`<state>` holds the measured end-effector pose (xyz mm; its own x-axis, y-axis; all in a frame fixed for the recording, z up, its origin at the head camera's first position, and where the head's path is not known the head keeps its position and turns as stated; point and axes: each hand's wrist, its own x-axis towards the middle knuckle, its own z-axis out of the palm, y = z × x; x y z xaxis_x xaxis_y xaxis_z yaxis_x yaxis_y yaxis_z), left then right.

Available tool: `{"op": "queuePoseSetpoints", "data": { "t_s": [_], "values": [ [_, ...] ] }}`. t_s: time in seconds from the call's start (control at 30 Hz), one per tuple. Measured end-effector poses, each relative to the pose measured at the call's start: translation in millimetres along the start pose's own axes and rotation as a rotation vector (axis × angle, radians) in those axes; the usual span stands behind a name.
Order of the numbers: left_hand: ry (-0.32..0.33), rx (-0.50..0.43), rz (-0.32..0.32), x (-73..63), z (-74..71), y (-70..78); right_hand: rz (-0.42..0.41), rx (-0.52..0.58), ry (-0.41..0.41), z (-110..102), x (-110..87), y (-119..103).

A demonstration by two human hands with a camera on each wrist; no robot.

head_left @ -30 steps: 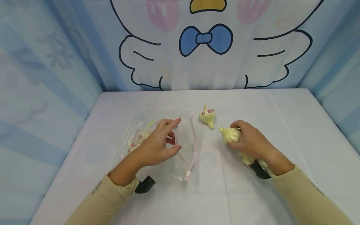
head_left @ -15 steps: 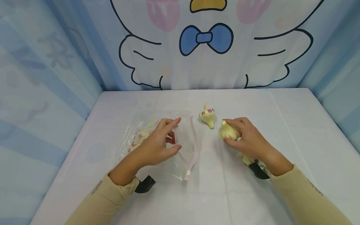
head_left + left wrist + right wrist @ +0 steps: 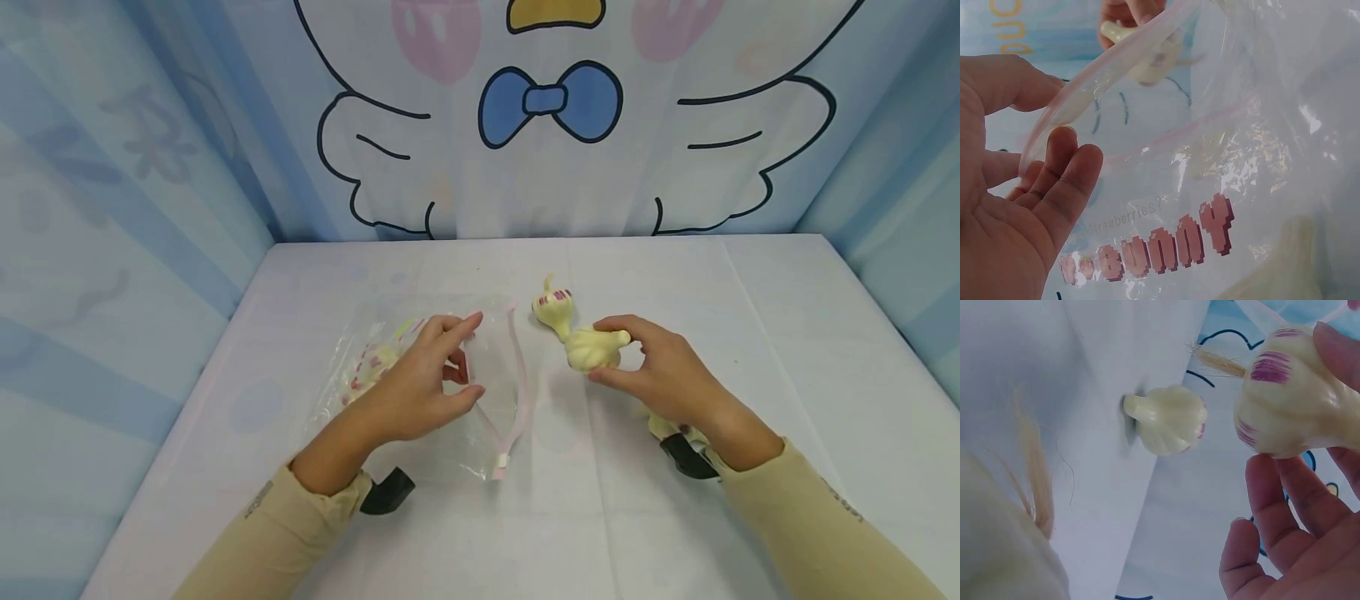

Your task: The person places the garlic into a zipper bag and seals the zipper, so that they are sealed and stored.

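Note:
My right hand (image 3: 652,367) pinches a pale yellow garlic bulb (image 3: 594,348) between thumb and fingers. In the right wrist view this bulb (image 3: 1291,394) shows purple streaks and a tuft of straw-coloured roots. My left hand (image 3: 420,379) is at the mouth of a clear zip bag (image 3: 495,358) with a pink seal strip. In the left wrist view, the raised rim (image 3: 1091,81) runs between my bent fingers (image 3: 1085,169). Pale garlic (image 3: 1279,269) shows through the printed plastic, partly hidden by my left hand in the head view.
Another garlic bulb (image 3: 553,310) lies at the back, just beyond the held one. A further bulb (image 3: 662,427) sits under my right wrist, partly covered. A white cloth covers the table (image 3: 787,333), and a printed curtain (image 3: 570,192) hangs along its back edge.
My right hand has lifted the garlic bulb slightly and brought it left, turning it so the stem swings from left to right. The left hand and the bag have stayed still.

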<state>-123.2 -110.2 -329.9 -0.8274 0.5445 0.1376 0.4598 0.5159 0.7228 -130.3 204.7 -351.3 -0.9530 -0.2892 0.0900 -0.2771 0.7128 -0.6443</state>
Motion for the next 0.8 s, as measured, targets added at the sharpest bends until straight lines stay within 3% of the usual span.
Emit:
{"op": "queuePoseSetpoints", "data": {
  "t_s": [0.47,0.8],
  "values": [
    [-0.001,0.003,-0.027,-0.1,0.5,0.8,-0.001,0.012,0.012,3.3,0.7,-4.7],
    [0.008,0.001,-0.004,0.2,0.0,-0.2,-0.025,0.069,-0.015,6.9,0.4,-8.6]
  ]
}}
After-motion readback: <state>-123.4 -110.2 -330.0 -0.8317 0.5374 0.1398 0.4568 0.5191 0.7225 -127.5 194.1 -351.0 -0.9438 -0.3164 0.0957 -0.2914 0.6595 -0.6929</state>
